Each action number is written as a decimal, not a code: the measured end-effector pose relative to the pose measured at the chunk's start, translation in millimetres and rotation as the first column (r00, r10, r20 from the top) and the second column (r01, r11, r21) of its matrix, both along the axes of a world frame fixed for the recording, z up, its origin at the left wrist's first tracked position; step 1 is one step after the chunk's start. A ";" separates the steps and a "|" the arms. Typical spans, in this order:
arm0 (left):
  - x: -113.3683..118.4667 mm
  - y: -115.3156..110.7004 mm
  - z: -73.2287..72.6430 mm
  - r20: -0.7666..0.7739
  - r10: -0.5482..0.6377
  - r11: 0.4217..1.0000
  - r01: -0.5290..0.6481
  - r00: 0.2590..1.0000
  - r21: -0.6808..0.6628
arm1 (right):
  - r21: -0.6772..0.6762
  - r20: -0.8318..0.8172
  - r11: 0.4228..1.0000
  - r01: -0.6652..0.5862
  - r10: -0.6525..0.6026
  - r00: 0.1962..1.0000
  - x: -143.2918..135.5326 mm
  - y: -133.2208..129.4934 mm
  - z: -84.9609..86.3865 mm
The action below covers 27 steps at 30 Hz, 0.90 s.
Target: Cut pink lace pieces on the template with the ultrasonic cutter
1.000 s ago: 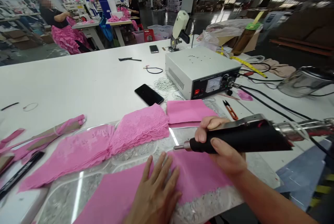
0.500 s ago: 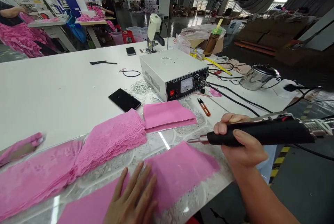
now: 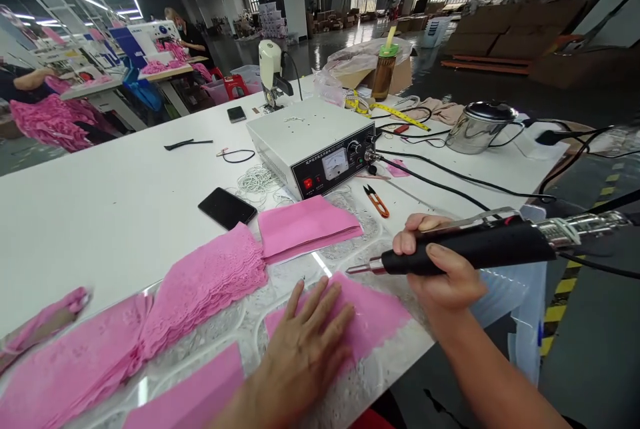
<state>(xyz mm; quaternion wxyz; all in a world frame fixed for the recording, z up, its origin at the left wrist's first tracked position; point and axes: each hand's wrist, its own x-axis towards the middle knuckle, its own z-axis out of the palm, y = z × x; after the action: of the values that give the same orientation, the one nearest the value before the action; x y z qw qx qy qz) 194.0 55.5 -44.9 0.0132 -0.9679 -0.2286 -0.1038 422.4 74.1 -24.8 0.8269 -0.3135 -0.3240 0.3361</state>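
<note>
Wrapped round a black handheld tool, my right hand holds it with its thin metal tip pointing left, close to the top corner of a pink fabric piece. My left hand lies flat on that piece with its fingers spread. Another pink piece lies to the left, partly behind my left forearm. Above the tool tip is a folded pink stack. A pile of scalloped pink lace rests at the left on the clear sheet.
A grey control box with a lit red switch stands mid-table, cabled to the tool. Around it are a phone, orange snips, a glass pot and a bottle. Persons sit at sewing machines behind left.
My left hand has moved right and up, further onto the fabric piece. The camera view has shifted slightly; my right hand still holds the tool near the same corner.
</note>
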 end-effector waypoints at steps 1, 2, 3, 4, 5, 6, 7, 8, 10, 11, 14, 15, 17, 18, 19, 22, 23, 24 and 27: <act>-0.6 0.3 -0.5 -0.018 0.010 1.000 -0.010 1.000 -0.013 | 0.005 -0.003 1.000 -0.013 0.013 1.000 0.5 -0.8 -0.8; -1.4 0.3 -0.6 -0.035 0.021 1.000 -0.021 0.999 -0.022 | 0.009 -0.007 1.000 -0.027 0.027 1.000 0.8 -1.4 -1.5; -2.1 0.2 -0.4 -0.047 0.030 0.999 -0.032 0.998 -0.029 | 0.012 -0.011 0.999 -0.039 0.039 0.999 1.1 -2.0 -2.1; -2.5 -0.1 -0.2 -0.053 0.038 0.999 -0.039 0.998 -0.035 | 0.014 -0.015 0.999 -0.047 0.047 0.999 1.3 -2.4 -2.5; -2.7 -0.4 0.1 -0.056 0.043 0.998 -0.046 0.997 -0.043 | 0.013 -0.016 0.998 -0.055 0.055 0.998 1.4 -2.8 -2.8; -2.6 -0.8 0.2 -0.056 0.047 0.997 -0.050 0.997 -0.051 | 0.009 -0.015 0.998 -0.059 0.059 0.998 1.4 -3.0 -3.0; -2.4 -1.1 0.2 -0.052 0.051 0.997 -0.054 0.997 -0.055 | 0.005 -0.013 0.998 -0.064 0.064 0.998 1.3 -3.3 -3.1; -2.0 -1.4 0.1 -0.046 0.057 0.996 -0.059 0.997 -0.060 | 0.002 -0.010 0.998 -0.068 0.068 0.998 1.1 -3.6 -3.2; -1.3 -2.0 -0.2 -0.031 0.069 0.995 -0.071 0.997 -0.065 | -0.002 -0.005 0.997 -0.082 0.082 0.997 0.3 -4.1 -3.3; -1.0 -2.2 -0.2 -0.026 0.074 0.995 -0.075 0.997 -0.064 | -0.002 -0.001 0.996 -0.091 0.091 0.996 -0.2 -4.5 -3.4; -0.6 -2.4 0.4 -0.021 0.078 0.995 -0.079 0.997 -0.064 | -0.012 0.016 0.993 -0.119 0.119 0.993 -2.1 -5.3 -3.5; -0.5 -2.4 0.8 -0.021 0.077 0.995 -0.078 0.997 -0.065 | -0.017 0.024 0.992 -0.124 0.125 0.992 -2.7 -5.5 -3.6; -0.4 -2.3 1.1 -0.024 0.076 0.994 -0.077 0.997 -0.072 | -0.023 0.038 0.992 -0.126 0.127 0.991 -3.9 -5.7 -3.6; -0.3 -2.4 1.1 -0.026 0.076 0.994 -0.078 0.997 -0.077 | -0.025 0.044 0.992 -0.126 0.127 0.991 -4.4 -5.7 -3.7; -0.3 -2.4 0.8 -0.027 0.078 0.993 -0.080 0.997 -0.081 | -0.025 0.048 0.991 -0.129 0.130 0.990 -4.8 -5.6 -3.7; -0.4 -2.7 -0.9 -0.021 0.083 0.992 -0.084 0.996 -0.090 | -0.023 0.054 0.990 -0.142 0.143 0.988 -5.9 -5.2 -4.1; -0.5 -2.7 -1.5 -0.020 0.082 0.992 -0.083 0.996 -0.091 | -0.021 0.056 0.989 -0.146 0.147 0.988 -6.1 -4.9 -4.2; -0.6 -2.7 -2.1 -0.018 0.079 0.993 -0.081 0.997 -0.089 | -0.019 0.059 0.989 -0.148 0.149 0.987 -6.2 -4.6 -4.4; -0.8 -2.3 -3.5 -0.002 0.074 0.994 -0.074 0.997 -0.078 | -0.014 0.073 0.989 -0.149 0.149 0.986 -6.2 -3.7 -4.6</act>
<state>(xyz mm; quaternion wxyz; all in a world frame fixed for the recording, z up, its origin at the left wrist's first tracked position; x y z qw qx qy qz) 193.2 53.2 -48.3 -0.0210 -0.9584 -0.2683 -0.0948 416.2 70.4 -29.5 0.7855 -0.3041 -0.3755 0.3866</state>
